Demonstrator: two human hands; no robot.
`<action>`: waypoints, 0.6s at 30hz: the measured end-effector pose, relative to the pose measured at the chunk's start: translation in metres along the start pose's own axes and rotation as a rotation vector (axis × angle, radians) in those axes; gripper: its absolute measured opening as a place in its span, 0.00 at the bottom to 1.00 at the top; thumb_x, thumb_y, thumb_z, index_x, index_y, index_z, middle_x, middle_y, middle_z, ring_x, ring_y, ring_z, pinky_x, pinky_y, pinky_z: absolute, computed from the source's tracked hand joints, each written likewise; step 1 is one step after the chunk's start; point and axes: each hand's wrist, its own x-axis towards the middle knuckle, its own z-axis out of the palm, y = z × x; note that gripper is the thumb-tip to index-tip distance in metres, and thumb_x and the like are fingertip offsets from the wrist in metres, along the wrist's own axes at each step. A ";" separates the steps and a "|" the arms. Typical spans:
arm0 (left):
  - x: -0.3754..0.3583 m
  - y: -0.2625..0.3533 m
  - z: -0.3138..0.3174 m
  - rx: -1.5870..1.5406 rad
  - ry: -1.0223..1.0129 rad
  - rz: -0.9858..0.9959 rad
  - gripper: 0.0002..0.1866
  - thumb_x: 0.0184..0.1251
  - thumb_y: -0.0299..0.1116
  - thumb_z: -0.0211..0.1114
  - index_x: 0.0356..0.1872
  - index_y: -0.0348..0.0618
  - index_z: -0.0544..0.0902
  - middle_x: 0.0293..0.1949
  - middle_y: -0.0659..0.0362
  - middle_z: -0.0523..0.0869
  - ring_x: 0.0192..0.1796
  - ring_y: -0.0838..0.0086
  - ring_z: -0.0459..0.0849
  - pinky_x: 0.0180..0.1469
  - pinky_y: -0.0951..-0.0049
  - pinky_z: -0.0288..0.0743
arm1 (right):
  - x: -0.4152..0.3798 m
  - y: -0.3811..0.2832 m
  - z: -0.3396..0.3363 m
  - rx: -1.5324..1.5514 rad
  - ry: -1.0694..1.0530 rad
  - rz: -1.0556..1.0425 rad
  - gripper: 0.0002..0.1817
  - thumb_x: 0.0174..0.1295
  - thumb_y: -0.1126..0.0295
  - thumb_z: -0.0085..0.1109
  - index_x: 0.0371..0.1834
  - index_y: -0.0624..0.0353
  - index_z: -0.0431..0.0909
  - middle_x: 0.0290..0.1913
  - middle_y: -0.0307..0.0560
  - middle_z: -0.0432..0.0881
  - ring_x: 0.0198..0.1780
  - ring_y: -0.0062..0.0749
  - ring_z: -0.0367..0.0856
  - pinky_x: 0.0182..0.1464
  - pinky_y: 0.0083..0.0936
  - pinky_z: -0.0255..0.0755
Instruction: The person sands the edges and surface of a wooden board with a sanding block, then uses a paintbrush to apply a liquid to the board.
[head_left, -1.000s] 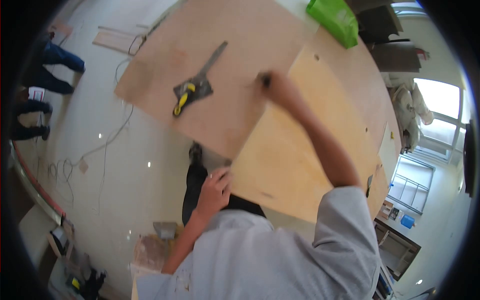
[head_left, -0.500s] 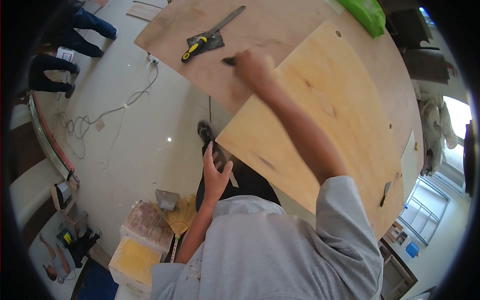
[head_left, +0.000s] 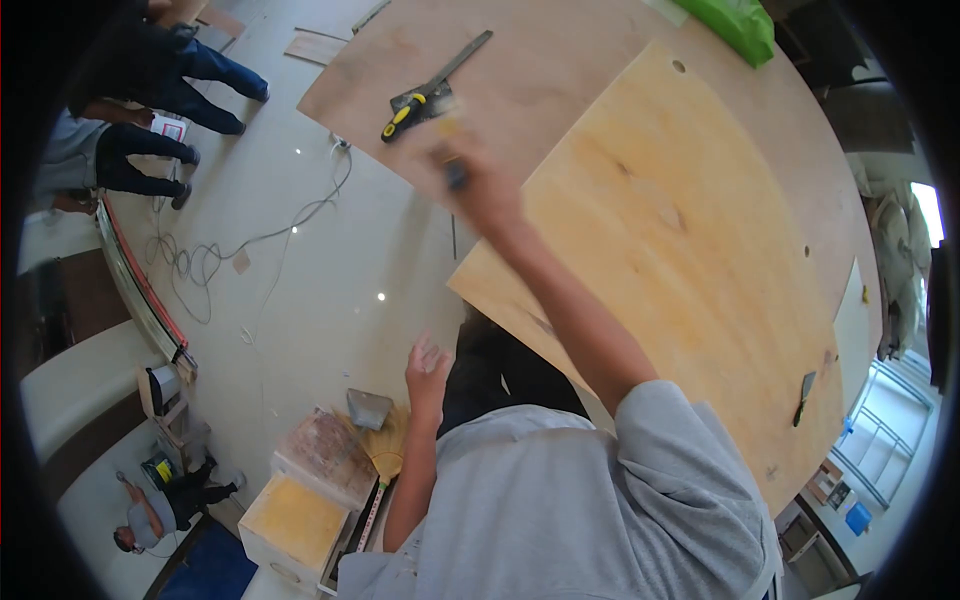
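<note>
A pale plywood sheet [head_left: 660, 240] lies on a larger brown board [head_left: 560, 60]. My right hand [head_left: 475, 180], blurred by motion, is above the brown board near the sheet's left corner. It is closed around a small dark object [head_left: 456, 174] whose kind I cannot make out. Just beyond it, a file with a black and yellow handle [head_left: 403, 118] rests over a dark flat pad [head_left: 436, 104]. My left hand [head_left: 428, 370] hangs in front of my body, off the sheet's edge, fingers apart and holding nothing. A scraper [head_left: 803, 398] lies on the sheet at the right.
A green bag [head_left: 735, 28] is at the board's far edge. Cables [head_left: 210, 262] run across the floor at left. A broom [head_left: 385, 450], a dustpan [head_left: 369, 408] and boxes [head_left: 292, 520] stand beside my left arm. People are at the upper left and lower left.
My right hand has moved left and nearer to me with the dark object. My left hand has lowered slightly. The camera view has shifted, showing more of the people at upper left.
</note>
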 end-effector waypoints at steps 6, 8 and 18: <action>-0.017 0.040 0.034 0.410 -0.060 0.407 0.20 0.71 0.22 0.66 0.63 0.36 0.83 0.60 0.48 0.85 0.64 0.55 0.84 0.65 0.61 0.79 | -0.011 0.043 0.006 -0.357 -0.319 -0.097 0.10 0.60 0.74 0.70 0.44 0.51 0.91 0.46 0.58 0.88 0.48 0.54 0.88 0.51 0.46 0.80; -0.015 0.056 0.050 0.560 -0.135 0.659 0.18 0.70 0.20 0.66 0.60 0.37 0.85 0.55 0.48 0.87 0.59 0.53 0.85 0.61 0.59 0.80 | -0.033 0.009 0.028 0.186 -0.556 -0.181 0.06 0.63 0.70 0.72 0.41 0.56 0.89 0.40 0.54 0.88 0.45 0.52 0.87 0.50 0.42 0.79; 0.001 0.098 0.094 0.754 -0.374 1.018 0.16 0.68 0.18 0.66 0.54 0.39 0.88 0.50 0.50 0.88 0.54 0.51 0.85 0.57 0.56 0.80 | -0.065 0.119 -0.143 0.447 0.182 0.225 0.07 0.72 0.67 0.69 0.42 0.58 0.91 0.34 0.34 0.89 0.34 0.18 0.81 0.39 0.26 0.78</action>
